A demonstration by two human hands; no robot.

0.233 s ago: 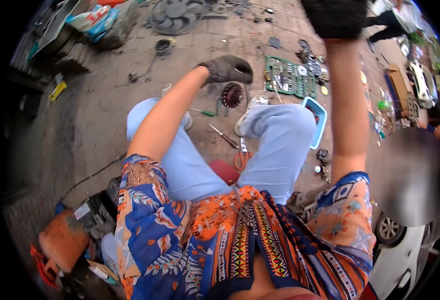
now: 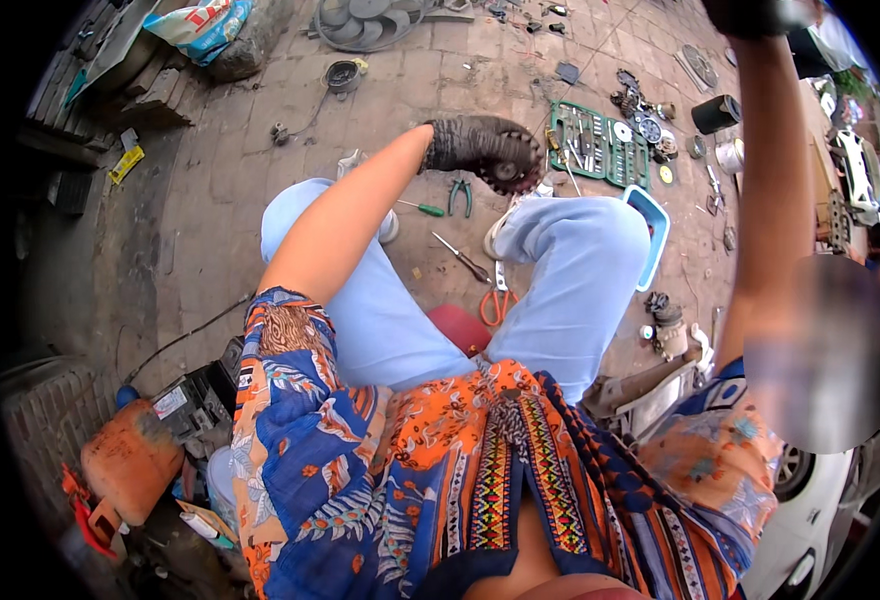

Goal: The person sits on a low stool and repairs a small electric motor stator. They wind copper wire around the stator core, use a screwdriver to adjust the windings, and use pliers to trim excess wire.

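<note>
My left hand (image 2: 480, 143), in a dark glove, is wrapped round a dark, toothed round metal part (image 2: 512, 173) that looks like a motor rotor. It hangs above the ground between my feet, close to my right shoe. My raised right hand (image 2: 747, 16), also gloved, is cut off by the top edge at the right; its fingers cannot be made out. Below the left hand lie pliers (image 2: 461, 196) and a green-handled screwdriver (image 2: 428, 209). Between my legs lie a screwdriver with a brown handle (image 2: 474, 267) and orange-handled scissors (image 2: 499, 302).
An open green socket set case (image 2: 628, 160) and a light blue tray (image 2: 658, 250) stand right of my knee. Metal parts, a dark cylinder (image 2: 716, 114) and a fan (image 2: 368, 20) lie farther off. A battery (image 2: 195, 405) and an orange container (image 2: 132, 462) are at lower left.
My right arm has swung outward to the right, and the hand has moved partly out of view. The left hand and the toothed part have shifted right, with the part now turned up against the hand.
</note>
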